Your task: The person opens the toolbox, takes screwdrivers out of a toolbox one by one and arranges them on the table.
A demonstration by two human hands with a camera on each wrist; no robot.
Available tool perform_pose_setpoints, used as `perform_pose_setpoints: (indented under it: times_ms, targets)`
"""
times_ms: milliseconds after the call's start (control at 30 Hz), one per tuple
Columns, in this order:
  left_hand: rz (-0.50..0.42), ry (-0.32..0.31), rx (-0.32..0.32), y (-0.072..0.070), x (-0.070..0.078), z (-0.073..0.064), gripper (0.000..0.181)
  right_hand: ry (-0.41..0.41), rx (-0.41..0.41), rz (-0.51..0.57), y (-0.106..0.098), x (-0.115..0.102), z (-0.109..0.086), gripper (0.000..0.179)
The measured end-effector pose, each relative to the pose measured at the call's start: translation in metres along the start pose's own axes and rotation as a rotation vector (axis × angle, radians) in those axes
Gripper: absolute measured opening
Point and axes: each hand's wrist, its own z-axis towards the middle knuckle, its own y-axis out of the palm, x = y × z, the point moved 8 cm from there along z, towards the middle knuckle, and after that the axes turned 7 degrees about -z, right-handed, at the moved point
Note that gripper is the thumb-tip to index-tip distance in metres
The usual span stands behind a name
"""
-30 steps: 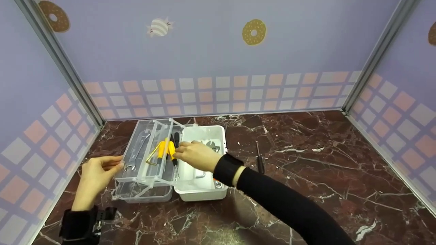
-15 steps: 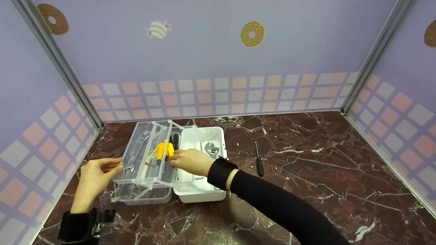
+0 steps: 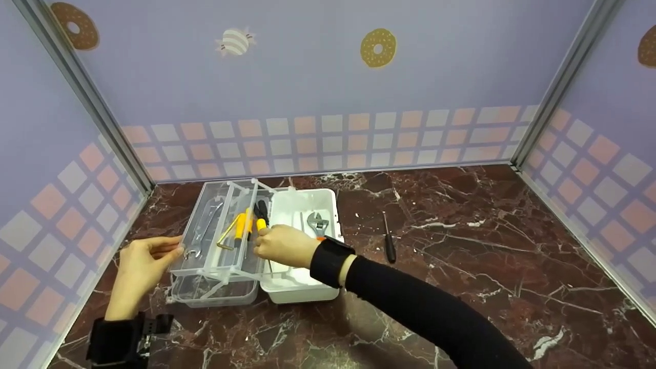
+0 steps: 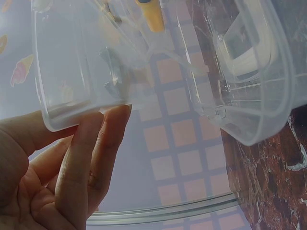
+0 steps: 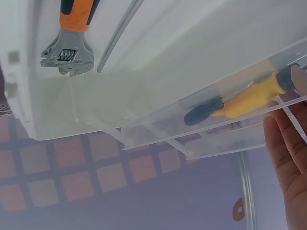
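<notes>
Your left hand (image 3: 146, 260) pinches the edge of the clear tray (image 4: 62, 81), left of the white box (image 3: 300, 295). Your right hand (image 3: 288, 247) is over that box's left side, beside a yellow-handled screwdriver (image 5: 256, 98); I cannot tell whether you grip it. An adjustable wrench (image 3: 318, 222) lies inside the box, a black-handled screwdriver (image 3: 390, 249) to its right.

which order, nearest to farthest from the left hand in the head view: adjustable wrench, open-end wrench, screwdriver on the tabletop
1. Open-end wrench, in the clear tray the left hand pinches
2. Adjustable wrench, in the white box
3. Black-handled screwdriver, on the tabletop right of the white box
</notes>
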Motion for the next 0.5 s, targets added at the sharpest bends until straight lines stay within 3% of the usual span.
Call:
perform_pose_setpoints:
  times_ms: [200, 500]
  targets:
    - [-0.002, 0.004, -0.002, -0.0003, 0.0005, 0.0009, 0.033, 0.0, -0.021, 0.009, 0.0026, 0.0031, 0.0001, 0.018]
    - [-0.005, 0.007, -0.001, 0.0004, -0.0005, -0.0005, 0.032, -0.003, 0.003, -0.076, 0.0013, -0.0034, 0.0022, 0.023]
